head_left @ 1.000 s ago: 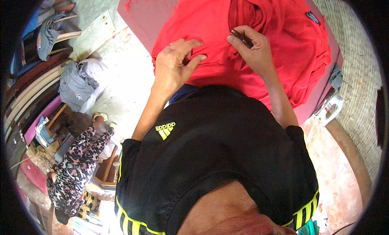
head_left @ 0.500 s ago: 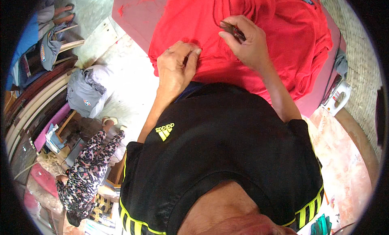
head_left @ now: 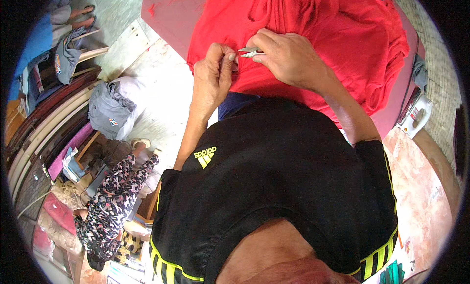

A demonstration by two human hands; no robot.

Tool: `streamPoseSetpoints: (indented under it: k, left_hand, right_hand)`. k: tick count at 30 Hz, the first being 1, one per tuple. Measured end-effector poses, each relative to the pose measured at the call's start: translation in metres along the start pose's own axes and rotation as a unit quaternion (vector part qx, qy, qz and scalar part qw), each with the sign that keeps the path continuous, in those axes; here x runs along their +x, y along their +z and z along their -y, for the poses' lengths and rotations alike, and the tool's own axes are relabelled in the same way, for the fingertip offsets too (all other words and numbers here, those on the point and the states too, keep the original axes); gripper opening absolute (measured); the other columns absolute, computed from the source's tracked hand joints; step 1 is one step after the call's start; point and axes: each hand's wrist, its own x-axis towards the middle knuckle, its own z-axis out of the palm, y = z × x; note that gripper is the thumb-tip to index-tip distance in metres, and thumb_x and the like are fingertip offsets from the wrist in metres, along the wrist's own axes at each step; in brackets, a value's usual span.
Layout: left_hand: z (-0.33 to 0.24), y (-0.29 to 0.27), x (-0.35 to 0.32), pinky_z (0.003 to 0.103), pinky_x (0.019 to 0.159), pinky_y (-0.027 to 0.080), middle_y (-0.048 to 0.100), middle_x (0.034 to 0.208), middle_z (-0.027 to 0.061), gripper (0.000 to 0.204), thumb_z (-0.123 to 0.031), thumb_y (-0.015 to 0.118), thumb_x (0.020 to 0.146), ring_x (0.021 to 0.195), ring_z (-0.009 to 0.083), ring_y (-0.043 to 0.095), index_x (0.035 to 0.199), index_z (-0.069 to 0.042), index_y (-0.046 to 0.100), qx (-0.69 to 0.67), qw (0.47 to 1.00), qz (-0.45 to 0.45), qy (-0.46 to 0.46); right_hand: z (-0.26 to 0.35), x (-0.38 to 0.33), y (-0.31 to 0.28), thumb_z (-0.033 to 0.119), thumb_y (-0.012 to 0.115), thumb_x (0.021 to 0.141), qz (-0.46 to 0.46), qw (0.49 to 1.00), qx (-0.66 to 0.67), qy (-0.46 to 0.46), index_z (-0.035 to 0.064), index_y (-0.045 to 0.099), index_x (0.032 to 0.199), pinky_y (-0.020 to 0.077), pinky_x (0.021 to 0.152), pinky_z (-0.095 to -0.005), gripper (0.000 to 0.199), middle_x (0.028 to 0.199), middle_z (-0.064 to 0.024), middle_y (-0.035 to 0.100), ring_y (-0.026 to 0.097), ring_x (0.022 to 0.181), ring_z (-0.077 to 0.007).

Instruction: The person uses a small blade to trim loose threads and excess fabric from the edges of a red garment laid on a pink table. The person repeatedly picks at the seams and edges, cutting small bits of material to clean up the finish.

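Observation:
A red garment (head_left: 338, 44) lies spread and bunched on a pinkish-red table (head_left: 171, 12) in front of me. My left hand (head_left: 213, 73) pinches the red cloth near its lower edge. Just to its right, my right hand (head_left: 289, 58) holds a small pair of metal thread snips (head_left: 249, 51), their points turned toward my left thumb. The two hands are almost touching above the fabric. My black shirt with yellow stripes fills the lower middle of the view.
A white iron (head_left: 416, 115) rests at the table's right edge. On the floor to the left lie a grey bundle of clothes (head_left: 110, 110) and stacked boards. A seated person in patterned trousers (head_left: 115, 200) is at lower left. Another person's sandalled feet (head_left: 81, 17) show at upper left.
My right hand has come down and left with the snips until it meets my left hand. My left hand has closed into a pinch on the cloth.

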Motion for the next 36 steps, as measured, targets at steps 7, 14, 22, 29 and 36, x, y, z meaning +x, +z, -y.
streamPoseSetpoints:
  k: [7,14,22,29,36]
  left_hand:
    - [0.001,0.003,-0.004,0.031,0.059,0.051,0.060,0.072,0.0115,0.003,0.002,0.055,0.098,0.062,0.0191,0.064,0.097,0.000,0.053,0.061,0.994,-0.016,0.085]
    - [0.005,-0.002,-0.005,0.030,0.059,0.051,0.063,0.077,0.0089,0.011,0.002,0.061,0.095,0.064,0.0161,0.064,0.102,-0.001,0.053,-0.038,0.999,-0.028,0.010]
    - [-0.005,-0.027,0.071,0.025,0.059,0.049,0.063,0.118,0.0078,0.043,0.000,0.076,0.081,0.067,0.0114,0.060,0.120,-0.004,0.058,-0.003,0.984,0.087,0.153]
    - [-0.004,-0.052,0.135,0.028,0.060,0.046,0.066,0.099,0.0051,0.041,-0.008,0.080,0.078,0.067,0.0127,0.052,0.115,-0.004,0.064,0.041,0.939,0.287,0.187]
    - [0.007,-0.065,0.142,0.026,0.058,0.040,0.057,0.080,0.0002,0.028,-0.013,0.081,0.081,0.065,0.0087,0.047,0.104,-0.004,0.068,0.034,0.958,0.262,0.114]
  right_hand:
    - [0.005,0.005,0.008,0.025,0.058,0.094,0.010,0.999,-0.047,-0.026,0.0082,0.054,0.097,0.0522,0.064,-0.0472,0.017,0.091,-0.0123,0.062,0.068,0.076,-0.0338]
    - [0.001,-0.003,-0.011,0.018,0.069,0.088,-0.011,0.995,0.080,0.057,0.0081,0.062,0.109,0.0534,0.077,-0.0398,0.024,0.102,-0.0095,0.064,0.068,0.091,-0.0284]
    - [-0.031,0.032,-0.009,0.017,0.070,0.085,-0.114,0.993,-0.020,0.011,0.0090,0.067,0.100,0.0554,0.071,-0.0396,0.017,0.107,-0.0064,0.065,0.068,0.091,-0.0294]
    - [-0.041,0.041,-0.013,0.013,0.073,0.084,-0.121,0.990,0.077,0.001,0.0058,0.065,0.099,0.0500,0.066,-0.0372,0.018,0.085,-0.0083,0.063,0.064,0.078,-0.0249]
    - [-0.032,0.047,-0.018,0.013,0.073,0.086,-0.114,0.983,0.125,0.072,0.0050,0.064,0.099,0.0494,0.063,-0.0333,0.017,0.080,-0.0081,0.064,0.063,0.068,-0.0190]
